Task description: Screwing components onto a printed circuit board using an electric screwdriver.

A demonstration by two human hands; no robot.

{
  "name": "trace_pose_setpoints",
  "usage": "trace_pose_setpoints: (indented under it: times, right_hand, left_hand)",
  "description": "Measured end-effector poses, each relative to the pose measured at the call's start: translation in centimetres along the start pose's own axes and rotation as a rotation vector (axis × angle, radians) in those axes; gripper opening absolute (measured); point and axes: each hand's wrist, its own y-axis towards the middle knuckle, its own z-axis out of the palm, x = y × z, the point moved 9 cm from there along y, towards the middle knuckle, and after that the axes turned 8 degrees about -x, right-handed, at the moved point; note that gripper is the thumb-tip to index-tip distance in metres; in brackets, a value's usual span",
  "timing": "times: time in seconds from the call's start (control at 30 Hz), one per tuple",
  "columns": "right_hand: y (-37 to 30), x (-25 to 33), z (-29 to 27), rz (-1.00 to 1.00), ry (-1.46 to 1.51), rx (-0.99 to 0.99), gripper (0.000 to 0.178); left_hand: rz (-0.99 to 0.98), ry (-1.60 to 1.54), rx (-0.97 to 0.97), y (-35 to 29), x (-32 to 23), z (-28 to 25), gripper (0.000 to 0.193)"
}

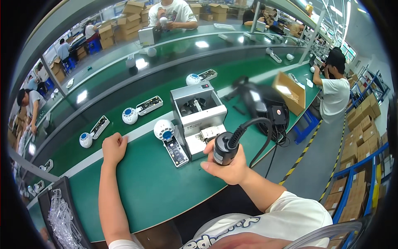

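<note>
My right hand (226, 164) grips an electric screwdriver (226, 148), a black cylinder with a thick cable leaving its top; the tip is hidden. It is beside the near end of a silver screw feeder (203, 124). Left of the feeder lies an opened white device (176, 151) with a round head, blue disc and exposed circuit board. My left hand (115, 148) rests closed at the bench's far edge, apart from that device; nothing shows in it, though its palm is hidden. More such devices, one of them (150, 105) beyond the left hand, sit on the green conveyor belt.
A dark tray (72, 207) of clear plastic parts stands at lower left. Right of the feeder are a blurred black object (259, 99) with wires and a cardboard box (289, 93). Co-workers sit across the belt and at far right; the green bench (166, 191) ends near my body.
</note>
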Motion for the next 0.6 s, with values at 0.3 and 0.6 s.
trace_pose_setpoints:
  times: [0.3, 0.6]
  right_hand:
    - [-0.9, -0.9, 0.9, 0.066, 0.071, -0.012, 0.032]
    - [-0.3, -1.4, 0.6, 0.054, 0.033, -0.033, 0.033]
  left_hand:
    - [-0.046, -0.003, 0.006, -0.5, 1.6, -0.1, 0.031]
    - [-0.063, -0.048, 0.013, -0.7, 1.4, 0.9, 0.03]
